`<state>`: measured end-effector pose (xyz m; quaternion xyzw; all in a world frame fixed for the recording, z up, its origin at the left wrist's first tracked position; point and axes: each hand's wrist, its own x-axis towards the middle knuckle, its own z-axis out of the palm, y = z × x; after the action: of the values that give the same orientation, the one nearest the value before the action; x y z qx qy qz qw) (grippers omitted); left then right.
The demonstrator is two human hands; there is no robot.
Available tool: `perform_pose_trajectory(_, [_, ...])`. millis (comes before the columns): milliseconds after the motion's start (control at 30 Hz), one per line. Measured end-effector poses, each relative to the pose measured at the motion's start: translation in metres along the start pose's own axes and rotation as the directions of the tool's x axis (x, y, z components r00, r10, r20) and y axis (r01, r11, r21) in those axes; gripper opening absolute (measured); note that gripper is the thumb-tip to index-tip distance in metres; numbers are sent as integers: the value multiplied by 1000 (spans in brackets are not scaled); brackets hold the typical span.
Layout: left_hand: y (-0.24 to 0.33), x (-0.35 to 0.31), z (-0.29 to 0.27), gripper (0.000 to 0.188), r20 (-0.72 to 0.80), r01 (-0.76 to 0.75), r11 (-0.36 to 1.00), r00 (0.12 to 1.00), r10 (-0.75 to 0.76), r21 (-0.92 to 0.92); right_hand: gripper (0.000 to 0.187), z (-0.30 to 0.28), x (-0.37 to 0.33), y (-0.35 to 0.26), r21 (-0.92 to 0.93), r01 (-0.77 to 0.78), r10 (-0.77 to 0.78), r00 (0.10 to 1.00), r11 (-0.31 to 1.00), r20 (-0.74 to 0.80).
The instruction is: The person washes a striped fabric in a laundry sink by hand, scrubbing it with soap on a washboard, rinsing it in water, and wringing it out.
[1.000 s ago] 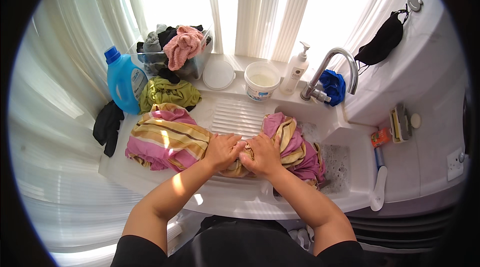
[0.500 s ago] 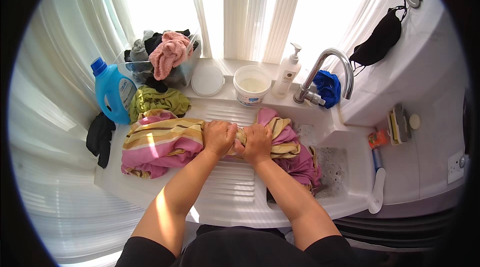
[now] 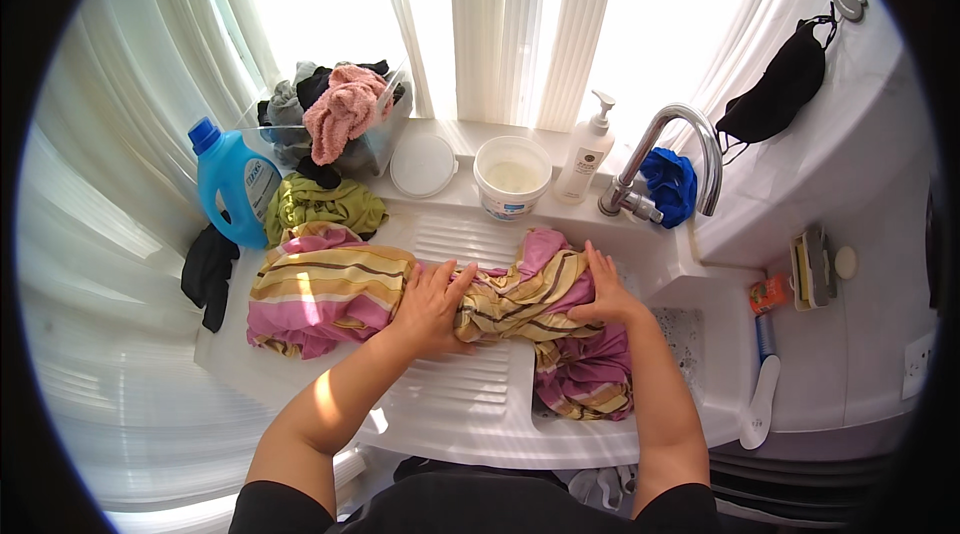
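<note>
White sink (image 3: 470,441) under bright, pale curtains (image 3: 120,134); sunlight falls in patches. Ribbed board (image 3: 460,386) slopes beside a sudsy basin (image 3: 682,327) at right. Pink-and-yellow striped cloth (image 3: 525,306) lies bunched across the ribs, its right end down in the basin, hiding much of both. Left hand (image 3: 432,306) rests on the cloth's middle, fingers spread; right hand (image 3: 606,296) sits against its right part, fingers wide, neither gripping. Behind, left to right: blue detergent bottle (image 3: 222,189), green cloth (image 3: 325,206), heaped clear bin (image 3: 397,146), round lid (image 3: 422,166), white tub (image 3: 503,202), pump bottle (image 3: 582,166). Faucet (image 3: 632,166) arches above the basin's rear, blue cloth (image 3: 674,184) bundled beside it. Brush (image 3: 762,399) on right rim.
</note>
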<state>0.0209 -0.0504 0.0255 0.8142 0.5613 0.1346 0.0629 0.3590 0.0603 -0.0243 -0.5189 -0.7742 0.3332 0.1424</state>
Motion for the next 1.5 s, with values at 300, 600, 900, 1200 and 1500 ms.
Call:
perform_pose_trajectory(300, [-12,-16,11,78,-241,-122,992,964,114,-20,50,46,-13,-18,310,-20,99,965,950,-242])
perform_pose_trajectory(600, [-23,-83,-50,74,-429,-94,993,901,57,-66,29,-10,-45,-197,-299,477,-526,463,826,-714])
perform_pose_trajectory(900, [-107,-111,-85,80,216,501,768,866,-452,-399,54,97,-80,-209,-192,544,-575,746,817,-335])
perform_pose_trajectory(1200, [-23,-19,-112,76,-32,-5,861,999,-12,-508,59,42,-59,-170,26,446,-375,781,895,-500])
perform_pose_trajectory(1500, [14,-57,-41,63,-100,-83,990,990,95,115,92,78,-62,-162,-103,477,-484,873,873,-61])
